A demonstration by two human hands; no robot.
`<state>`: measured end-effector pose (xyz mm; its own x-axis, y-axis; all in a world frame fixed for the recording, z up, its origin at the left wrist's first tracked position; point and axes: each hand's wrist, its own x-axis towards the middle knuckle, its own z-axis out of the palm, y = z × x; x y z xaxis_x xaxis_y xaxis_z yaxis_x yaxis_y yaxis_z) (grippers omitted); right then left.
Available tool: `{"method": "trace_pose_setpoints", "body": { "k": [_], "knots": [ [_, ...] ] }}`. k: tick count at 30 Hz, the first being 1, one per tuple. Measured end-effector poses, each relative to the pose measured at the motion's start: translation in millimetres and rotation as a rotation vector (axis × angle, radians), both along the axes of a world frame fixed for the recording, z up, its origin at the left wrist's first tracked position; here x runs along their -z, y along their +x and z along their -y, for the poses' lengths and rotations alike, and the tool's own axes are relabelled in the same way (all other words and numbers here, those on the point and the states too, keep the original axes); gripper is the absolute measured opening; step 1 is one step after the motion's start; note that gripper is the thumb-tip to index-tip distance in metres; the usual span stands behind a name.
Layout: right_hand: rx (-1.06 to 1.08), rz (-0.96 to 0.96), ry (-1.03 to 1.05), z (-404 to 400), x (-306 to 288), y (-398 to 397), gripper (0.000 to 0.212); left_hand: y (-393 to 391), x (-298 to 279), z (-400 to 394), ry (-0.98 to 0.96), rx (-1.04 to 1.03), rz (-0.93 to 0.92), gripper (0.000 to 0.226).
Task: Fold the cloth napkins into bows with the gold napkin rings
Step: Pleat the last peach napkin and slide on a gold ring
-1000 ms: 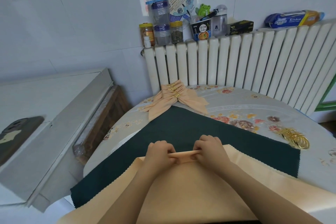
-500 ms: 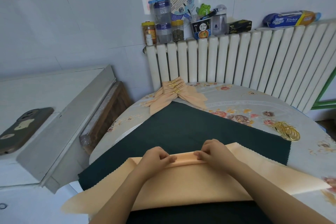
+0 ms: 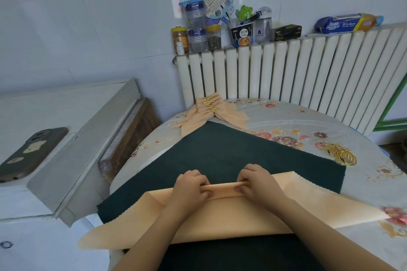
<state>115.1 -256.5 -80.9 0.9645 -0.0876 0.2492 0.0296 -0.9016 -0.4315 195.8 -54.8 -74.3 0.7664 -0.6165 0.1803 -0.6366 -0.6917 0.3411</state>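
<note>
Both hands are working a peach napkin [image 3: 231,215] at 6 o'clock on the worktop [image 3: 308,121]. Left hand [image 3: 189,189] and right hand [image 3: 257,182] are sitting side by side, near each other, knuckles up. Fingers [image 3: 198,180] of both hands are curling tight, pinching a narrow raised pleat [image 3: 222,188] along the napkin's far edge; the pleat is spanning the gap between them. The napkin is lying over a dark green cloth [image 3: 231,154], its corners trailing out toward 8 and 4 o'clock. Finished bows [image 3: 211,112], peach with gold rings on them, are lying stacked at 12 o'clock, touching the green cloth's far corner. Loose rings [image 3: 342,154] are sitting at 2 o'clock, just beside the green cloth's right corner. A phone [image 3: 28,154] is lying at 9 o'clock on a white cabinet [image 3: 72,125], well apart from the work.
</note>
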Motion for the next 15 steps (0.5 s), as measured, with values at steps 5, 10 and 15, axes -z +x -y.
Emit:
{"method": "trace_pose_setpoints", "body": {
  "k": [5, 10, 15],
  "knots": [
    [-0.109, -0.099, -0.059, -0.8, -4.5, -23.4, 0.012, -20.4, 6.5, -17.7, -0.047, 0.098, -0.038, 0.009],
    [-0.103, -0.190, -0.057, -1.3, -8.9, -32.7, 0.028, -31.4, 5.9, -27.2, -0.026, 0.101, -0.236, 0.009],
    [0.011, -0.192, -0.075, -9.5, -4.1, -29.7, 0.027, -31.7, 4.3, -17.5, 0.020, -0.032, -0.164, 0.019]
  ]
}}
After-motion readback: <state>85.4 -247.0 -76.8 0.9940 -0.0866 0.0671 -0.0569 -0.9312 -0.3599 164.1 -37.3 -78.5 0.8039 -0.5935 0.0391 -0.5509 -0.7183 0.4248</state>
